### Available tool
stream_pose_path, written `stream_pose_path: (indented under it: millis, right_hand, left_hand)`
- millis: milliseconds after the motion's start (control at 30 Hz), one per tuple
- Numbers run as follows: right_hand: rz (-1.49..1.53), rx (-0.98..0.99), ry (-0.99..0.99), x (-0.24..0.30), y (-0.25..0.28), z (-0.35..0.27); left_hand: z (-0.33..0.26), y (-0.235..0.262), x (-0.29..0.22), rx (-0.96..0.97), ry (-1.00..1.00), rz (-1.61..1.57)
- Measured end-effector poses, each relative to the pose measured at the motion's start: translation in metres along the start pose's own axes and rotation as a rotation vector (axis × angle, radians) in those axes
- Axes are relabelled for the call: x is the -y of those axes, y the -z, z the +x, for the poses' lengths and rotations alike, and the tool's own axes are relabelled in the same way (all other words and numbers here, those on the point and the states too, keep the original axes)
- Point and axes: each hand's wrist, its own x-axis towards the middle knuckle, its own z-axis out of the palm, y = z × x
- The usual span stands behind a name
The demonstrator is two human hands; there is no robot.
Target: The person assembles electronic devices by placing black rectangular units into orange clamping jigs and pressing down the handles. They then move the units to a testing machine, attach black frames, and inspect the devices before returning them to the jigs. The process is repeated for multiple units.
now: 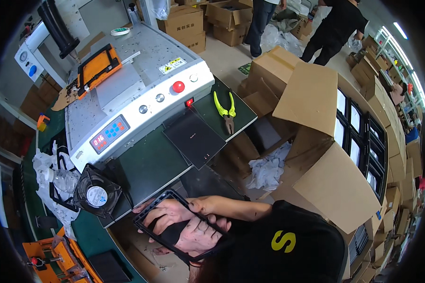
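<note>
A black rectangular frame with an open middle hangs tilted off the front of the green bench. Both of my hands are closed on it. My right hand comes in from the right, with its thumb near the frame's upper edge and its fingers seen through the opening. Lower down, my left hand has its fingers curled at the right-hand side of the frame. A dark patch shows between the hands; I cannot tell what it is. Nearest on the bench lies a flat black panel.
A white press machine stands on the green bench, with an orange fixture on top. Yellow-green pliers and a black fan lie in front. Open cardboard boxes crowd the right side. Two people stand beyond.
</note>
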Motion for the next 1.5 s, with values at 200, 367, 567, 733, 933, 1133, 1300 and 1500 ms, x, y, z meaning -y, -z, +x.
stream_pose_path:
  millis: [200, 367, 567, 733, 933, 1133, 1300, 1500]
  right_hand:
    - [-1.635, -0.817, -0.083, 0.051, 0.009, -0.017]
    - [-2.289, -1.054, -0.422, 0.042, 0.022, -0.04]
    - [-2.166, -1.144, -0.542, 0.06, 0.016, -0.046]
    - [-2.078, -1.11, -0.293, 0.073, -0.011, -0.034]
    - [-1.722, -0.631, -0.177, 0.05, -0.064, -0.006]
    - [-1.776, -0.535, -0.066, 0.015, -0.062, 0.002]
    - [-1.813, -0.578, -0.021, 0.003, -0.054, -0.002]
    - [-1.78, -0.575, 0.012, -0.004, -0.054, -0.002]
  left_hand:
    - [-0.012, 0.0, -0.014, 0.089, -0.05, 0.03]
    - [0.012, -0.059, -0.028, -0.482, -0.362, 0.455]
    - [0.019, -0.042, -0.045, -0.295, -0.594, 0.284]
    - [0.031, -0.018, -0.066, -0.317, -0.758, 0.347]
    - [0.029, -0.026, -0.066, -0.397, -0.748, 0.337]
    - [0.022, -0.03, -0.057, -0.241, -0.727, 0.312]
    - [0.02, -0.032, -0.056, -0.206, -0.702, 0.319]
    - [0.031, -0.031, -0.059, -0.167, -0.686, 0.31]
